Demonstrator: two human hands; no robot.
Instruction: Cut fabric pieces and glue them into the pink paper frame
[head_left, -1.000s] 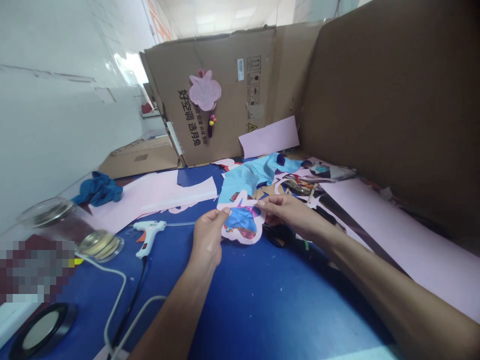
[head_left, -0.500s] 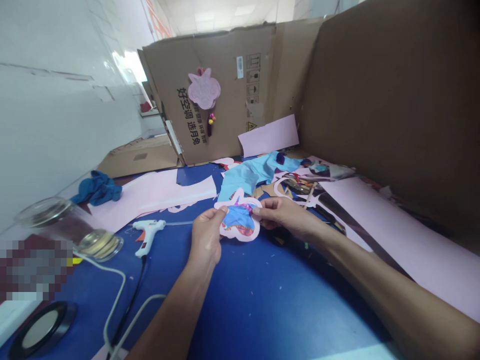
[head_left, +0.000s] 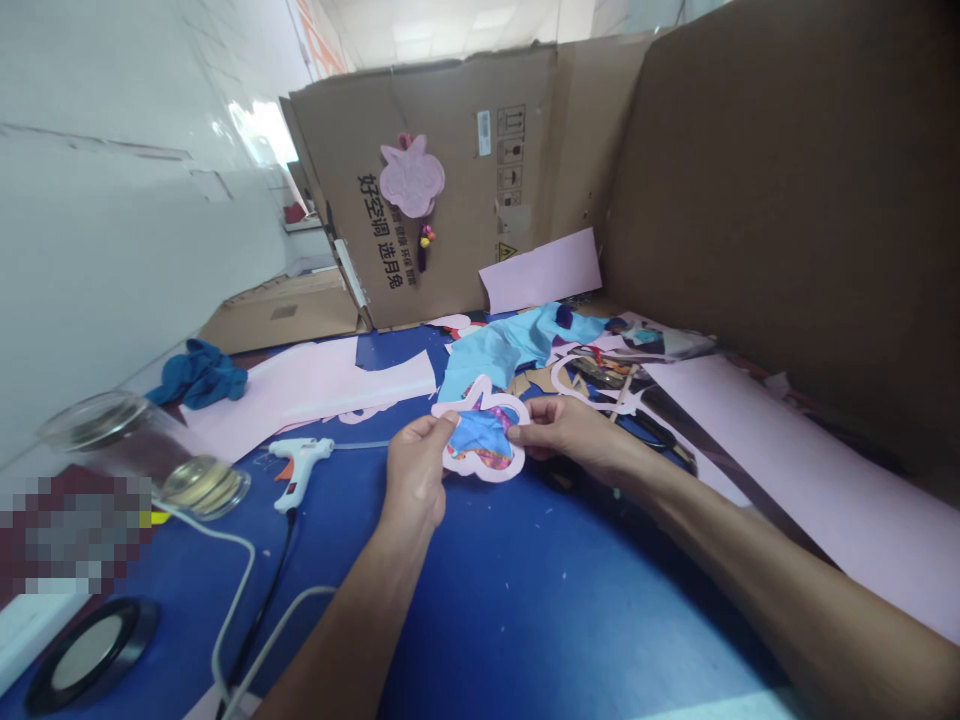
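Between my two hands, above the blue tabletop, is a pink cutout shape with rounded lobes and a pointed ear-like tip. Blue and purple-orange cloth covers its middle. My left hand pinches the left edge, thumb on top. On the right, my right hand pinches the cloth and rim with thumb and fingers; its fingertips are partly hidden behind the piece. A white glue gun lies to the left of my left hand, its clear glue stick pointing toward that hand.
Light blue cloth and pink sheets lie behind. At left are a clear jar, a tape roll and cables. Cardboard walls the back and right; a similar pink shape hangs there. Scraps and tools crowd the right.
Both hands still hold the pink cutout in nearly the same place. The whole view has shifted slightly, and the cloth between my fingers looks a little more stretched.
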